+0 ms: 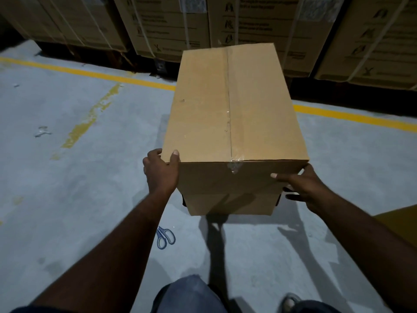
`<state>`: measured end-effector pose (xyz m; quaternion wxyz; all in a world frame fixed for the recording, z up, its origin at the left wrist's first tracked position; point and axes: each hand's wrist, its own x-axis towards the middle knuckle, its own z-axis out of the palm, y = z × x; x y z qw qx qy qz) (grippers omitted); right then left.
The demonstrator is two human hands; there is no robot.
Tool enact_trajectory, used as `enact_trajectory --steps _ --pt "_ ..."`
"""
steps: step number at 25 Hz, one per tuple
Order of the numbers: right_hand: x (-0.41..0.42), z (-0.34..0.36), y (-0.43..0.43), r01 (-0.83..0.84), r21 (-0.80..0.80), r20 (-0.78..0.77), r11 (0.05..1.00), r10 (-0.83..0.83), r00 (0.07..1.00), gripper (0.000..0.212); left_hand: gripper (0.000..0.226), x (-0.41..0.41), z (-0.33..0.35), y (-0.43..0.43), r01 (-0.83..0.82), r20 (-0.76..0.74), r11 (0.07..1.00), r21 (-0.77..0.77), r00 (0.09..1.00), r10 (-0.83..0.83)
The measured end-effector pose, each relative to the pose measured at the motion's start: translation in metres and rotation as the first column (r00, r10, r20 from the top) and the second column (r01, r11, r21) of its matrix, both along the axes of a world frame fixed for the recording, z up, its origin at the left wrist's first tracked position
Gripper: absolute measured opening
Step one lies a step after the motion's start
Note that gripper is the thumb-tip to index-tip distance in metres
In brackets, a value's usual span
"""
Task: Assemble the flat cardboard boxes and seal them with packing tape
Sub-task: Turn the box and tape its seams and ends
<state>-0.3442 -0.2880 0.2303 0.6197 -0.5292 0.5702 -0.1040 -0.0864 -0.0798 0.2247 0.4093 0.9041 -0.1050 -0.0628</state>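
Strapped cartons [171,23] fill the top of the frame, above a grey floor [67,177] with yellow lines. The box [234,105] stands formed in the middle, its top seam closed under clear tape [230,123] that laps onto the near face.

The step looks like shifting or turning the box to reach the other end. It is best done with both grips level and low on the corners, so the walls do not buckle and the tape stays down. I cannot tell whether its base rests on the floor.

The left hand [161,172] grips the near left corner, thumb on top, fingers [155,152] wrapped round the side. The right hand [302,186] holds the near right corner, thumb flat across the front, fingers curled at the edge.

Scissors [165,237] lie at lower centre.
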Motion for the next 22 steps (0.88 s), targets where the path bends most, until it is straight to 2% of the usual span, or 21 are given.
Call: enact_trajectory --steps 3,5,7,9,11,13,17,22 --pt "0.004 -0.02 0.007 0.04 -0.032 -0.07 0.999 -0.042 0.997 0.07 0.047 0.002 -0.007 0.015 0.07 -0.008 0.991 -0.112 0.997 -0.071" --pt "0.012 -0.037 0.019 0.007 0.021 -0.148 1.0 -0.004 0.989 0.072 0.041 0.002 -0.016 0.032 0.084 -0.017 0.977 -0.195 0.996 -0.089" --pt "0.027 -0.056 0.042 -0.129 0.084 -0.212 0.988 0.144 0.967 0.068 0.038 0.008 -0.037 0.057 0.043 -0.045 0.973 -0.228 0.997 -0.054" --pt "0.047 -0.08 0.07 -0.362 0.078 -0.313 0.929 0.368 0.876 0.071 0.035 0.016 -0.067 0.089 -0.031 -0.1 0.983 -0.18 0.995 0.013" --pt "0.078 -0.106 0.103 -0.643 0.052 -0.422 0.764 0.601 0.679 0.076 0.035 0.027 -0.106 0.128 -0.114 -0.173 0.991 -0.064 0.98 0.102" --pt "0.111 -0.134 0.138 -0.827 0.017 -0.45 0.562 0.743 0.496 0.078 0.039 0.034 -0.144 0.167 -0.136 -0.253 0.986 0.095 0.955 0.156" --pt "0.185 -0.187 0.207 -0.944 0.024 -0.415 0.33 0.862 0.291 0.07 0.047 0.045 -0.22 0.236 -0.059 -0.346 0.947 0.315 0.922 0.172" --pt "0.263 -0.256 0.288 -0.991 -0.122 -0.394 0.057 0.913 0.101 0.053 0.049 0.057 -0.286 0.274 -0.047 -0.341 0.947 0.318 0.926 0.161"
